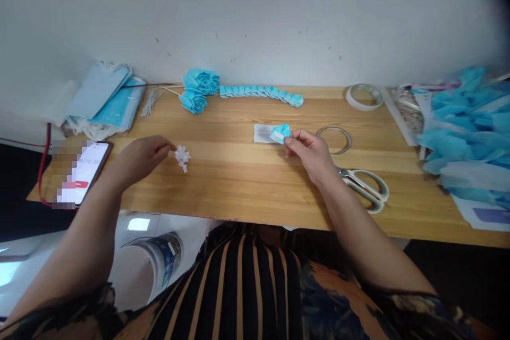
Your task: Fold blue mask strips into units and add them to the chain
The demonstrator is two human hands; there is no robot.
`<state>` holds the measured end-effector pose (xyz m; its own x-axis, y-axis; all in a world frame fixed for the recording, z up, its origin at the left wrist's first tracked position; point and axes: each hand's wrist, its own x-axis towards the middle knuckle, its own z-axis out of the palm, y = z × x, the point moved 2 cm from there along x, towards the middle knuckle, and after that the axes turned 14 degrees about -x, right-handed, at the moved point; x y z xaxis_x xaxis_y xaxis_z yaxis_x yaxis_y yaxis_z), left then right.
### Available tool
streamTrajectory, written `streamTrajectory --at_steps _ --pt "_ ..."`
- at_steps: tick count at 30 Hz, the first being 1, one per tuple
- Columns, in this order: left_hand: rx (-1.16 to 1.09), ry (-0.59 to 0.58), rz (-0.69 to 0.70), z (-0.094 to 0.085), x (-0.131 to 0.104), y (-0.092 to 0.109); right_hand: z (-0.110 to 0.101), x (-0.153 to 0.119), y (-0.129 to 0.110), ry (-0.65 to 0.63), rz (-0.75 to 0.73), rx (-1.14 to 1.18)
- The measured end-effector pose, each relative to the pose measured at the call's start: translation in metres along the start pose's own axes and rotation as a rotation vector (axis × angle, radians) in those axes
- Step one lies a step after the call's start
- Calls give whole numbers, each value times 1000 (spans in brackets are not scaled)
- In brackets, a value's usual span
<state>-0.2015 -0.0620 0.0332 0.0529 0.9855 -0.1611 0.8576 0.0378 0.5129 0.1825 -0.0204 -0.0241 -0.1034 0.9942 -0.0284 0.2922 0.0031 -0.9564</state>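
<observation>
My right hand (pixel 308 153) pinches a small folded blue piece (pixel 281 133) with a white strip on it, between thumb and fingertips. The piece is held over a small grey-and-white card (pixel 262 133) and hides its right end. My left hand (pixel 145 156) is closed, its fingertips at the edge of a little heap of white paper scraps (pixel 182 156); whether a scrap is between them is hidden. Behind the hands lies a row of folded blue pieces (pixel 258 92). To its left are blue folded flowers (pixel 199 85) on thin sticks.
White-handled scissors (pixel 366 191) lie beside my right forearm, near a thin tape ring (pixel 338 139) and a white tape roll (pixel 364 96). Face masks (pixel 105 98) and a phone (pixel 85 172) are at left. Blue crumpled sheets (pixel 470 127) fill the right end. A bucket (pixel 147 265) stands below.
</observation>
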Motion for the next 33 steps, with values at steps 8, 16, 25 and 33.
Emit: streamTrajectory --at_steps 8,16,25,33 --pt "-46 104 87 8 10 -3 0 1 -1 10 20 4" --pt "-352 99 502 35 9 104 2 0 -2 -21 -2 25" --pt "-403 163 655 111 59 171 -2 -1 -2 -20 -38 -11" --pt "-450 214 587 126 59 167 -1 -3 -4 4 -147 -141"
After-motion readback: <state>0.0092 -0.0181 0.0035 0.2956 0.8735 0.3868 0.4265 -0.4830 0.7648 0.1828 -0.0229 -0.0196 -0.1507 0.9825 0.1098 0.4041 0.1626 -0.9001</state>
